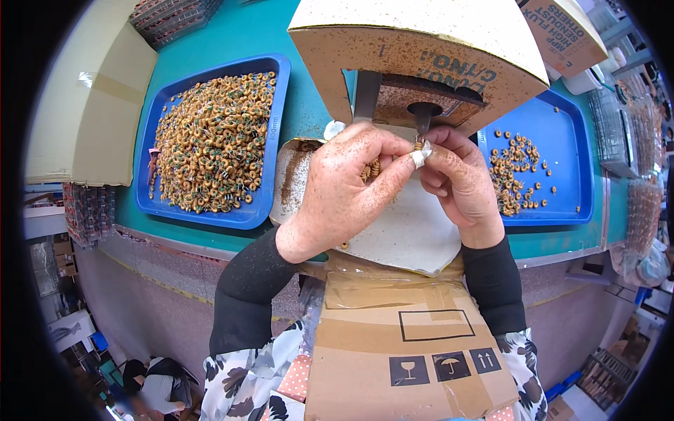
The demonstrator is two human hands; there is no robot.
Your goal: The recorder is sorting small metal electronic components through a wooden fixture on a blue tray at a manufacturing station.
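Left hand [344, 189] closed around a small cluster of wound coil rings [370, 170]; right hand [456, 175] pinches one ring [420, 146], thumb and taped forefinger shut on it, just beneath the dark nozzle [422, 116] of the cardboard-shrouded fixture [421, 49]; judged step: presenting the ring to the nozzle; next move calls for steady alignment; full tray [270, 126] left, sparse tray [562, 147] right.

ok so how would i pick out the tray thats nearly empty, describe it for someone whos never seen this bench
Start from the teal bench top with the cardboard hood over its middle. Two blue trays flank that hood; take the blue tray on the person's right, beyond the right hand. It holds only a thin scatter of small coiled rings on bare blue, while the left tray is heaped full.
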